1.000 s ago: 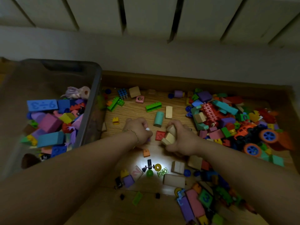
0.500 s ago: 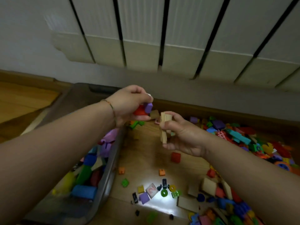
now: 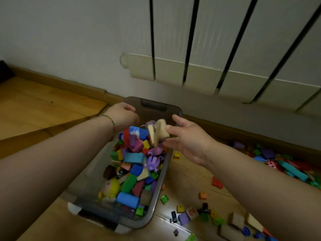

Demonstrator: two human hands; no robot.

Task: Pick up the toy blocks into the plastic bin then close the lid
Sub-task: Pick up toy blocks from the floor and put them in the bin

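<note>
Head view, one entry per item.

1. Plastic bin (image 3: 161, 180): lies open beneath both hands, on the wooden floor (image 3: 43, 105). It is already well stocked with mixed blocks (image 3: 133, 157), and a yellow-haired doll (image 3: 111, 187) sits toward the near end, under the left forearm.
2. Right hand (image 3: 189, 138): over the bin's right rim, fingers stretched out and spread, not curled. Two pale wooden blocks (image 3: 159, 134) sit at its fingertips, tilted and blurred, above the heap. We judge them to be on their way out of the hand.
3. Left hand (image 3: 124, 115): over the far end of the bin, back toward us, fingers hidden. We cannot tell whether it holds anything. A blurred purple piece (image 3: 132, 138) shows just below it.
4. Loose blocks (image 3: 286, 167): a large pile beyond the right forearm, well apart from the bin. Small pieces (image 3: 191, 214) are scattered under that forearm, and a red block (image 3: 217, 182) lies beside it.
5. Lid: we see none.
6. Radiator (image 3: 225, 49): on the wall beyond both hands.

Step in hand, as we judge it: dropping a handful into the bin, with collection far from done. The next move calls for both hands to travel right to the pile and gather again. The lid comes last.
</note>
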